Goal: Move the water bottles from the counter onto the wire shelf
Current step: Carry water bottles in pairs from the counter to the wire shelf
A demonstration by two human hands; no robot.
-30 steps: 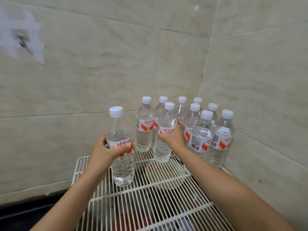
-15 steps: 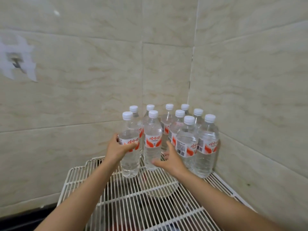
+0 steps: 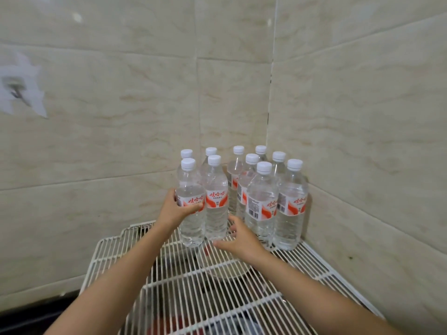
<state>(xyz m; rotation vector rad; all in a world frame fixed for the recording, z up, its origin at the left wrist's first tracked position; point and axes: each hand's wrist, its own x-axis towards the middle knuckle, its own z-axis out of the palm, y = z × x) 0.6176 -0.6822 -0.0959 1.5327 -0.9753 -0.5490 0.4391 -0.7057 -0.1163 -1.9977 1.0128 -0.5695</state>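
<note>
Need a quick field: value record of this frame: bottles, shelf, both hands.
bottle count: ten white caps visible
bottles: upright, clustered in the wall corner on the wire shelf
left hand: wrapped around the front-left bottle at its label
right hand: open, empty, low in front of the cluster
labels: white and red
below shelf: blurred items, cannot identify
</note>
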